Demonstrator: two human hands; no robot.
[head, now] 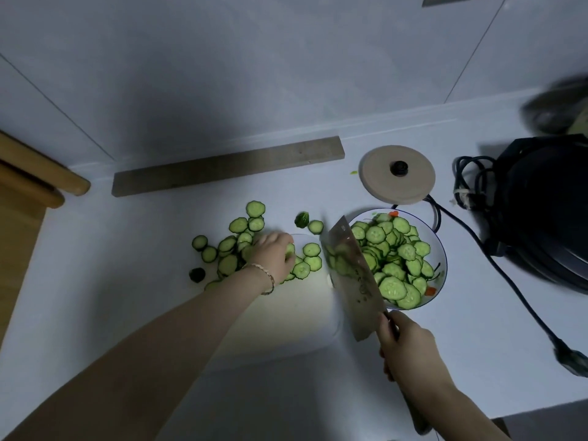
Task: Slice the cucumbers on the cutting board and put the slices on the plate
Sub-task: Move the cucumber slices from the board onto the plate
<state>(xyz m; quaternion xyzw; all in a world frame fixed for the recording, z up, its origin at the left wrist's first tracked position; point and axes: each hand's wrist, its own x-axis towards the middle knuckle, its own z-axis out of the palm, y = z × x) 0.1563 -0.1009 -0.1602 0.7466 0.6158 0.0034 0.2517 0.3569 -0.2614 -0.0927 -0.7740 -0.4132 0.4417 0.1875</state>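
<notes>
Closest to me, my right hand (404,348) is wrapped round the handle of the cleaver (353,275), with the blade angled up between the cutting board (286,316) and the plate (443,249). Slicing looks done to me, no whole cucumber anywhere, so this is the transfer bit. My left hand (273,256) has its fingers curled down over the loose slices (235,246), bunching them up. Next I'd say I need to lay the blade flat and sweep that bunch onto it. A lot of slices have spilled off the board's far edge onto the counter, with two stem ends (301,219) among them. The plate is heaped already and sits right by the board, so it's a short hop. Just past it are a lid (396,174) and a black cord (509,281), so there's little room on the right and more open room on the left.
</notes>
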